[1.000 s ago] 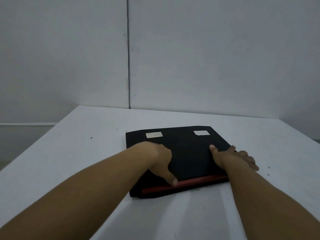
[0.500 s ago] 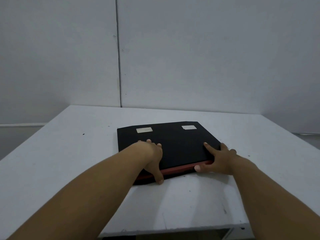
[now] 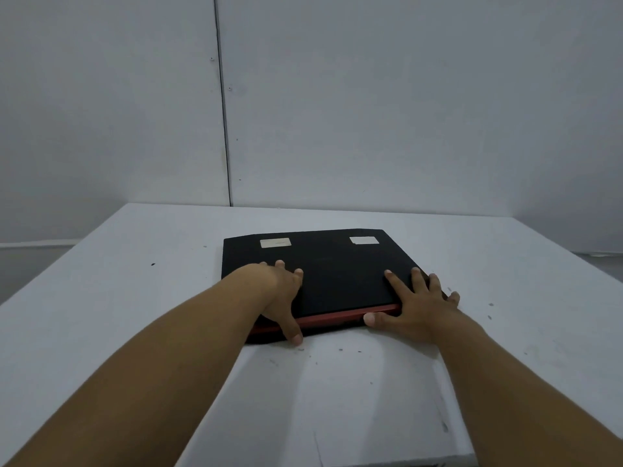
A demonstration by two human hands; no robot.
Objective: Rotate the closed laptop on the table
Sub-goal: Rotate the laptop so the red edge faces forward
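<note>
Fingers (image 3: pixel 392 281) of both hands lie spread on the closed laptop's (image 3: pixel 337 274) near corners, thumbs hooking its edge.

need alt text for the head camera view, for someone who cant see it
Two bare hands grip the near corners of a closed black laptop lying on a white table: the left hand and the right hand each have fingers on the lid and a thumb at the red front edge. Two pale stickers sit near the laptop's far edge; grey walls stand behind.

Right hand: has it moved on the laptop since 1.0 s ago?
Yes. The right hand went from the laptop's right side edge to its near right corner, thumb now on the red front strip.
</note>
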